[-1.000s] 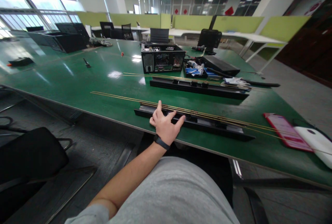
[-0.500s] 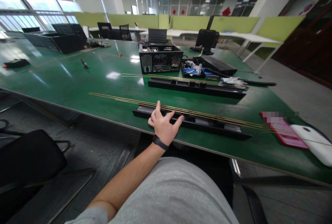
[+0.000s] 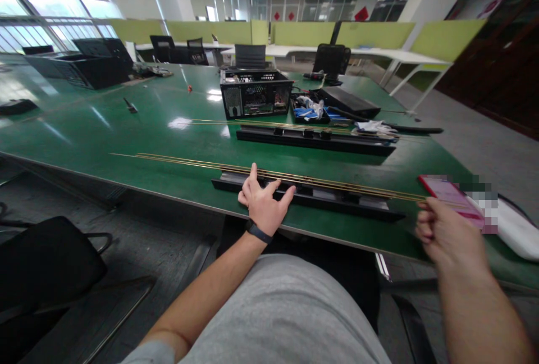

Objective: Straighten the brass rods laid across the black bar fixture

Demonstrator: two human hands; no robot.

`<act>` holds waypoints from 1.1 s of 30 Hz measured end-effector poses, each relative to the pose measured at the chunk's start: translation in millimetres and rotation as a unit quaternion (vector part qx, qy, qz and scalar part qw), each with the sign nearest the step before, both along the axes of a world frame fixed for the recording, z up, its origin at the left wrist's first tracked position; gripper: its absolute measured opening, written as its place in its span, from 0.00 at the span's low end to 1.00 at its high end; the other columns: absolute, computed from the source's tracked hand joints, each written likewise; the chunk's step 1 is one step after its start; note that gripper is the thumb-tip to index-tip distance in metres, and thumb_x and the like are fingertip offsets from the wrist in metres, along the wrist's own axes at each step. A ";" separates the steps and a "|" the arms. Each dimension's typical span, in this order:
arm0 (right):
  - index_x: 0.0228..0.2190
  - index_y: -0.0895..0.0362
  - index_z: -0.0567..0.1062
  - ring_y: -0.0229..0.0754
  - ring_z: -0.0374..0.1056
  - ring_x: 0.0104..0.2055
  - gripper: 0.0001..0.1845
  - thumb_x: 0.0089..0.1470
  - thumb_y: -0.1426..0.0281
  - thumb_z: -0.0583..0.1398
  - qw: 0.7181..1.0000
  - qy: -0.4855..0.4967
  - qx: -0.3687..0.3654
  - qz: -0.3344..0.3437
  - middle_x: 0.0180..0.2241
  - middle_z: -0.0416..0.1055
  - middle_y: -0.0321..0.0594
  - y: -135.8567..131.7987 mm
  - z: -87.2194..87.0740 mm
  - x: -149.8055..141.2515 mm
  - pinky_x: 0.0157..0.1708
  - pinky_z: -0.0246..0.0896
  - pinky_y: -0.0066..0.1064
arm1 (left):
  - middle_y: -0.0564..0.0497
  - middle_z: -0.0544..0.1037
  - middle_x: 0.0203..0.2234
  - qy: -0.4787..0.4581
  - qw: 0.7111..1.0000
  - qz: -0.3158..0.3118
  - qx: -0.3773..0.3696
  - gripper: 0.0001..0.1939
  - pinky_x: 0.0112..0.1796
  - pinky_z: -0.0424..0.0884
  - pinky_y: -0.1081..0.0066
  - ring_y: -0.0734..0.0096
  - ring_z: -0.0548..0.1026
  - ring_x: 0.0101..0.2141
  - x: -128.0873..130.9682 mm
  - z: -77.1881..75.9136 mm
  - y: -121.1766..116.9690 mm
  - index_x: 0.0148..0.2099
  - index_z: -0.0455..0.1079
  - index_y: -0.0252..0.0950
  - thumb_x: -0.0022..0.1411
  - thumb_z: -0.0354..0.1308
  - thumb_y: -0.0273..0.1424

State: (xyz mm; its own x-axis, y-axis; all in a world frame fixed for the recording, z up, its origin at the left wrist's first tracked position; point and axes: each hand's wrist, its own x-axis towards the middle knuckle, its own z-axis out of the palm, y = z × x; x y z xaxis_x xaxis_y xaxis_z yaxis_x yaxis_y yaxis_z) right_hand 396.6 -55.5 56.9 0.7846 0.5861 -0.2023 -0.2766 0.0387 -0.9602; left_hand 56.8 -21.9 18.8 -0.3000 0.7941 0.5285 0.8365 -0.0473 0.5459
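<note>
My left hand lies with fingers spread on the near black rail at the front edge of the green table. Its fingertips touch the thin brass rods that run along the rail. At the right, my right hand is curled closed at the right end of those rods, pinching them. A red phone lies just beyond that hand.
A second black rail with more brass rods lies farther back. Behind it stand an open computer case, a black laptop-like box and some cables. A white object sits at far right. A black chair is at left.
My right hand has come into view at the right and closed on the rods' end. The rods have slid to the left. My left hand has stayed on the rail.
</note>
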 end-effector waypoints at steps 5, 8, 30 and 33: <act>0.27 0.61 0.77 0.29 0.51 0.14 0.15 0.52 0.68 0.76 0.999 -0.017 0.023 0.031 0.20 0.63 0.36 -1.2 -8.4 -28.1 0.11 0.39 0.21 | 0.42 0.61 0.79 0.007 1.000 0.003 -0.005 0.14 0.63 0.65 0.38 0.36 0.67 0.69 0.3 -0.3 0.4 0.47 0.89 0.48 0.64 0.75 0.49; 0.28 0.61 0.77 0.29 0.51 0.14 0.14 0.53 0.68 0.75 0.999 -0.006 0.029 0.023 0.20 0.64 0.36 -1.1 -8.6 -28.0 0.11 0.39 0.22 | 0.42 0.62 0.79 0.004 1.000 0.004 -0.001 0.14 0.63 0.66 0.38 0.35 0.67 0.69 0.7 -0.8 0.7 0.46 0.89 0.48 0.64 0.75 0.48; 0.32 0.58 0.75 0.31 0.51 0.14 0.18 0.48 0.63 0.75 0.996 -0.010 0.077 0.045 0.21 0.65 0.32 -3.7 -21.8 -17.1 0.10 0.40 0.23 | 0.38 0.61 0.78 0.010 1.000 -0.005 0.029 0.17 0.62 0.66 0.34 0.33 0.68 0.68 1.0 -4.8 2.1 0.50 0.88 0.46 0.63 0.76 0.47; 0.33 0.58 0.76 0.31 0.52 0.14 0.21 0.44 0.61 0.77 0.995 -0.016 0.080 0.052 0.21 0.65 0.31 -3.8 -23.9 -15.8 0.10 0.41 0.22 | 0.37 0.63 0.77 0.013 0.999 -0.002 0.047 0.17 0.62 0.65 0.35 0.33 0.67 0.68 1.1 -6.8 1.7 0.49 0.87 0.45 0.62 0.77 0.47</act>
State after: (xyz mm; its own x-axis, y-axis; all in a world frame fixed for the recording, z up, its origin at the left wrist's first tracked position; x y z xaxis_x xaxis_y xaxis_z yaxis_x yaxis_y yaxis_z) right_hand 380.8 -59.3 33.0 0.7223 0.6875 -0.0758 -0.2573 0.1654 -0.9521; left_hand 57.8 -20.2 12.0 -0.2820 0.7422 0.6079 0.8501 -0.1005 0.5170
